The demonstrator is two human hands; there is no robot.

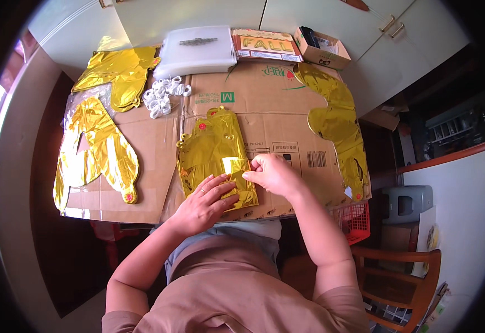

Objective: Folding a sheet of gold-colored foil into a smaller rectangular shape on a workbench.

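Observation:
A folded gold foil balloon [212, 152] lies flat in front of me, with small round tabs and a red dot near its far end. My left hand [205, 201] rests on its near part, fingers stretched out over the foil. At the balloon's right edge, my right hand [275, 175] pinches the foil between thumb and fingers. Two more flat gold foil balloons lie at the left, one far [117, 72] and one nearer [95, 141]. Another gold foil balloon [340, 119] stretches along the right side.
Flattened cardboard [278, 105] covers the table. Several small white ribbon rolls [163, 99] lie in a heap. Along the back are stacked clear plastic sleeves [192, 58], printed packages [267, 45] and an open carton [331, 55]. A red basket [359, 222] and wooden chair [432, 266] stand right.

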